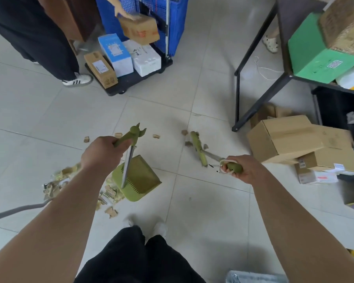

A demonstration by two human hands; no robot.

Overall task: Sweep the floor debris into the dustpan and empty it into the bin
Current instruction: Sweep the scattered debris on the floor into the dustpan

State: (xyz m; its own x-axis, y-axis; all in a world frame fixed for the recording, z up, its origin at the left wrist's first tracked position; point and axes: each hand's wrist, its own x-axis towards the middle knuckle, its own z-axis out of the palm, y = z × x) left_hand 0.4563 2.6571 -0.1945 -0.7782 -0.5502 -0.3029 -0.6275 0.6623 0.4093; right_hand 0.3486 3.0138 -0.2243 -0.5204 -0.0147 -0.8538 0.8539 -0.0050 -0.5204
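Note:
My left hand grips the green top handle of a long-handled dustpan, whose green pan rests on the floor tiles in front of my feet. A pile of cardboard scraps lies just left of the pan, with more scraps at its near edge. My right hand holds the green grip of a broom. The broom head sits on the floor to the right of the pan. A few loose cardboard bits lie around the broom head and beyond the pan. No bin can be picked out with certainty.
Another person stands at the back left, setting a carton on a black cart loaded with boxes. A black metal shelf with boxes stands at right, cartons on the floor beside it. A grey cord trails at left.

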